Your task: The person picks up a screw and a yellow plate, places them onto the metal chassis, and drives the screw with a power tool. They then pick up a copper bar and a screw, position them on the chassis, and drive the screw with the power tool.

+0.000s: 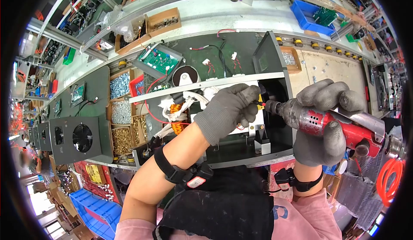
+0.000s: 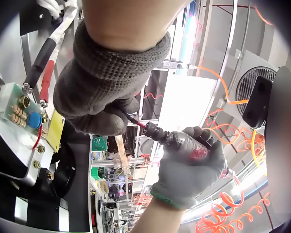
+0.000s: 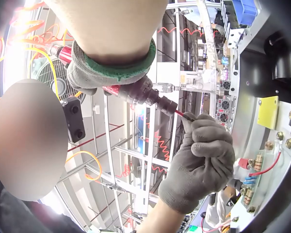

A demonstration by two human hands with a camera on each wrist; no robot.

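Observation:
Both hands wear grey gloves and meet over an opened black metal chassis (image 1: 228,159). My right hand (image 1: 333,139) grips a red air drill (image 1: 316,120) by its body, its chuck pointing left. From the chuck sticks a thin driver bit (image 3: 183,114), red along part of its length. The fingers of my left hand (image 1: 228,111) pinch the bit's dark far end, hiding its tip. Below the hands, the chassis holds a small resistor board (image 2: 19,114), a yellow label (image 3: 268,112), copper coils (image 1: 176,108) and white sleeved cables (image 1: 195,99).
Bins of screws (image 1: 121,112) line the chassis's left side. Behind it are a green circuit board (image 1: 160,60) and loose connector wires. A finished-looking fan box (image 1: 75,139) stands far left. A blue tray (image 1: 307,16) sits at back right; an orange coiled hose (image 1: 388,182) hangs at right.

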